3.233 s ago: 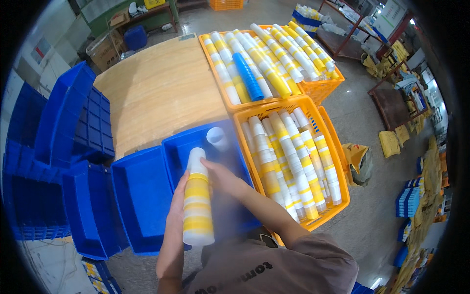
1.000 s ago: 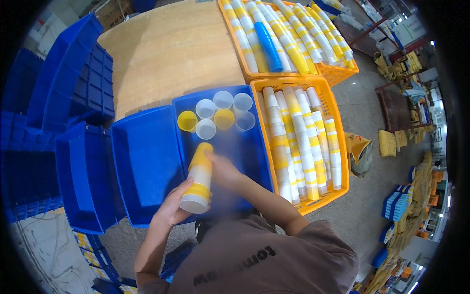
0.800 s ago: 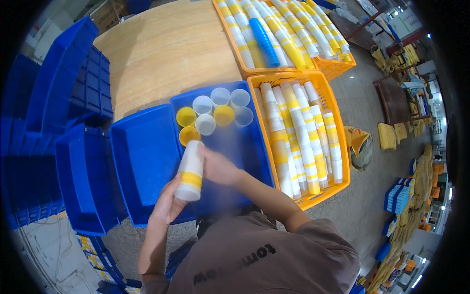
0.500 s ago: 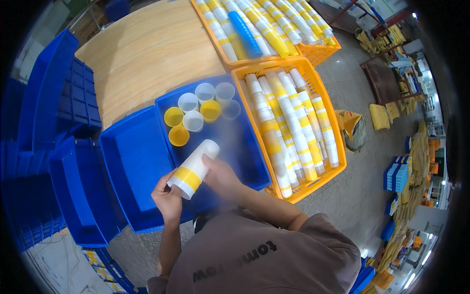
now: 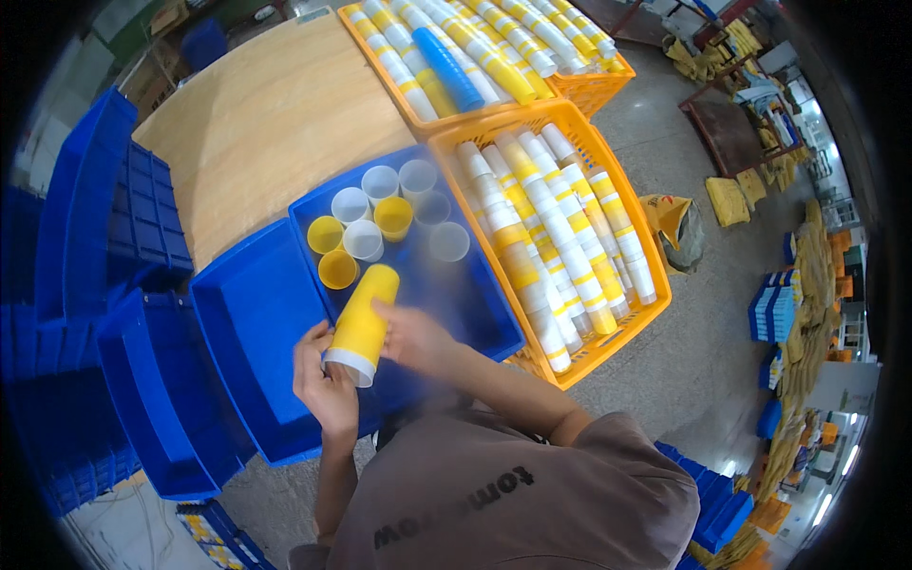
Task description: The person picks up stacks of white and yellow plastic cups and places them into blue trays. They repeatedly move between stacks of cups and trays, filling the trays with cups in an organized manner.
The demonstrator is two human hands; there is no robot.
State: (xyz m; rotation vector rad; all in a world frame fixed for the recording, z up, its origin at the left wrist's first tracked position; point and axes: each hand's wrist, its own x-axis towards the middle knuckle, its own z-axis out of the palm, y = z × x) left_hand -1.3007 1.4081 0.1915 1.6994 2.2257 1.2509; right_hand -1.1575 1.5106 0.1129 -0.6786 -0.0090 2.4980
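My left hand (image 5: 328, 385) is closed round the lower end of a short stack of plastic cups (image 5: 364, 312). A yellow cup covers most of that stack, and a white rim shows at its bottom. From the right, my right hand (image 5: 418, 339), a little blurred, grips the yellow cup's side with its fingers partly hidden. Beneath both hands lies a blue tray (image 5: 480, 294). In its far part stand several single cups, open end up: yellow ones such as this yellow cup (image 5: 338, 270), and whitish translucent ones such as this clear cup (image 5: 449, 242).
To the right, an orange basket (image 5: 655, 328) holds long stacks of white and yellow cups. A second orange basket (image 5: 589, 92) behind it holds more, including a blue stack (image 5: 446, 68). Another blue tray (image 5: 256, 328) lies left, beside piled blue bins (image 5: 157, 380). Beyond is a wooden tabletop (image 5: 275, 123).
The white cup is gone from the held stack, leaving yellow outermost. One more translucent cup stands in the tray, right of the others. The view has shifted slightly.
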